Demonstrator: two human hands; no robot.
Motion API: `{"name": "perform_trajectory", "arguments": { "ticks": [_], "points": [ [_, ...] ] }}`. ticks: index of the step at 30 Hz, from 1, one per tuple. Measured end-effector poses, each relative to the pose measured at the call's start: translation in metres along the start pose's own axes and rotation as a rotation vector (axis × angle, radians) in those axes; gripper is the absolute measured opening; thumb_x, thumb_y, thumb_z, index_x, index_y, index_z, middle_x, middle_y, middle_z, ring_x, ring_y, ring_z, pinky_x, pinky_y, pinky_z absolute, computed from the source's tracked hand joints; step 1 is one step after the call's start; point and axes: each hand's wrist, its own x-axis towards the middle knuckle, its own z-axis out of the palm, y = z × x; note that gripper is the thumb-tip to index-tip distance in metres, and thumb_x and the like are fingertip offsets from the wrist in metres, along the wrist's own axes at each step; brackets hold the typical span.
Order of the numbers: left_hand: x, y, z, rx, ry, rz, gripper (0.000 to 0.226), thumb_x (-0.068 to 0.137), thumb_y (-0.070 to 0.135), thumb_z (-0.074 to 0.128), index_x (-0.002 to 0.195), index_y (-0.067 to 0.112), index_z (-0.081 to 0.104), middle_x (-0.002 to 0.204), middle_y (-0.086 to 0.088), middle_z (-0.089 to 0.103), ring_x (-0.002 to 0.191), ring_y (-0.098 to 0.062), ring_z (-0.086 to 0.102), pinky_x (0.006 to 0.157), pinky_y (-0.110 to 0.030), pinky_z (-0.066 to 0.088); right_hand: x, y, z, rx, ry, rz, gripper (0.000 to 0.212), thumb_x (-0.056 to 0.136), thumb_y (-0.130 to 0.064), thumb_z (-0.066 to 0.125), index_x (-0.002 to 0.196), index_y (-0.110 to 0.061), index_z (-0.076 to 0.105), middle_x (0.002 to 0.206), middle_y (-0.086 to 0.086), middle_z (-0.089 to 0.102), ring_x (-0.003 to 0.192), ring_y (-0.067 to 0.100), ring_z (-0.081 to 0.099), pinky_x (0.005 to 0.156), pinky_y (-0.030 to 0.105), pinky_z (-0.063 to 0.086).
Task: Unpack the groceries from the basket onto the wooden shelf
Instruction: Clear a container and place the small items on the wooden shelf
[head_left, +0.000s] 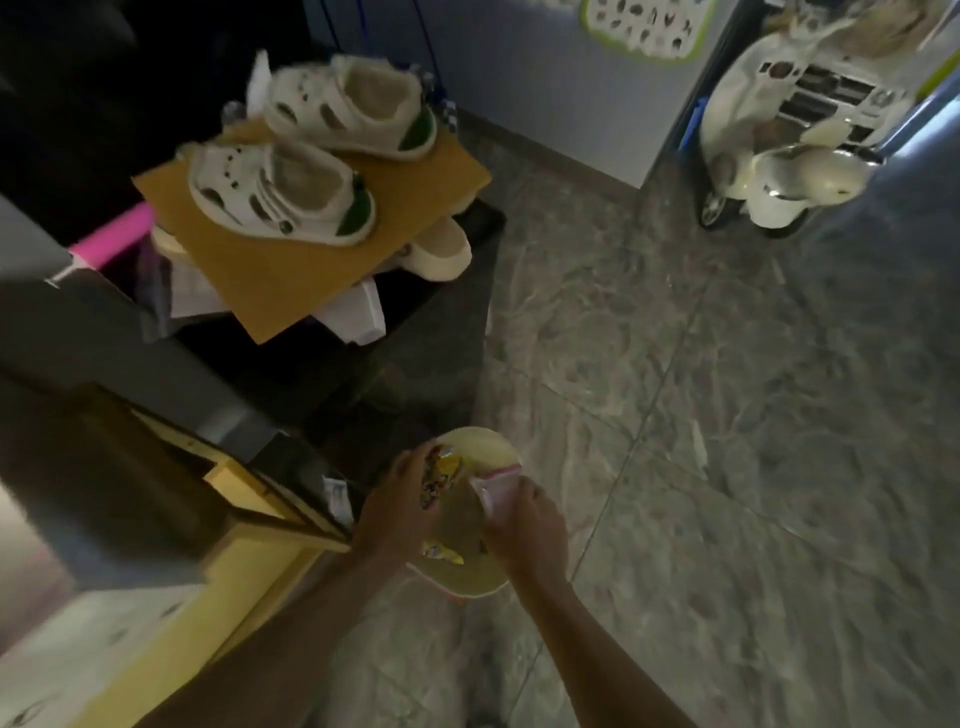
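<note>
Low in the middle of the frame: pale cream round basket (483, 447) on grey marbled floor tiles (727, 415), both hands inside. Left hand (400, 504) clenched around a crumpled yellow printed snack packet (441, 475); right hand (524, 525) gripping a clear plastic bag with a pink edge (496, 483). Just left, yellow wooden shelf (260, 551). Upper left, white children's sandals (311, 150) on brown cardboard (291, 260). Upper right, cream toy scooter (779, 171). Picture dim, blurred.
</note>
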Motion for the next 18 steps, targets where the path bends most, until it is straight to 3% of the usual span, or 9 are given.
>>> {"name": "perform_trajectory", "arguments": {
  "ticks": [4, 10, 15, 18],
  "points": [
    [0.024, -0.042, 0.055, -0.027, -0.031, -0.003, 0.077, 0.094, 0.024, 0.074, 0.16, 0.024, 0.035, 0.155, -0.006, 0.05, 0.14, -0.027, 0.049, 0.112, -0.04, 0.043, 0.007, 0.007, 0.049, 0.009, -0.099, 0.076, 0.073, 0.091, -0.074, 0.053, 0.14, -0.021, 0.054, 0.115, -0.001, 0.072, 0.1, 0.024, 0.072, 0.083, 0.039, 0.058],
    [0.036, -0.077, 0.085, 0.004, -0.066, -0.031, 0.081, 0.09, 0.018, 0.073, 0.161, 0.023, 0.034, 0.162, -0.006, 0.04, 0.146, -0.03, 0.042, 0.116, -0.045, 0.042, 0.005, 0.007, 0.069, -0.006, -0.149, 0.03, 0.084, 0.089, -0.082, 0.052, 0.148, -0.023, 0.047, 0.133, 0.0, 0.067, 0.11, 0.028, 0.07, 0.085, 0.041, 0.055],
    [0.013, -0.065, 0.054, 0.123, -0.069, -0.009, 0.079, 0.094, 0.039, 0.069, 0.161, 0.025, 0.03, 0.167, 0.003, 0.032, 0.149, -0.023, 0.039, 0.111, -0.042, 0.045, -0.006, -0.002, 0.035, -0.041, -0.209, 0.001, 0.072, 0.09, -0.07, 0.058, 0.144, -0.023, 0.046, 0.132, 0.0, 0.066, 0.105, 0.025, 0.068, 0.078, 0.037, 0.052],
    [0.0, -0.042, 0.016, 0.148, -0.092, 0.025, 0.087, 0.089, 0.054, 0.069, 0.161, 0.03, 0.026, 0.168, 0.007, 0.027, 0.151, -0.02, 0.036, 0.111, -0.042, 0.043, -0.013, -0.014, -0.007, -0.068, -0.201, -0.064, 0.078, 0.089, -0.069, 0.061, 0.146, -0.018, 0.045, 0.139, 0.003, 0.061, 0.116, 0.025, 0.064, 0.089, 0.039, 0.055]
  ]
}}
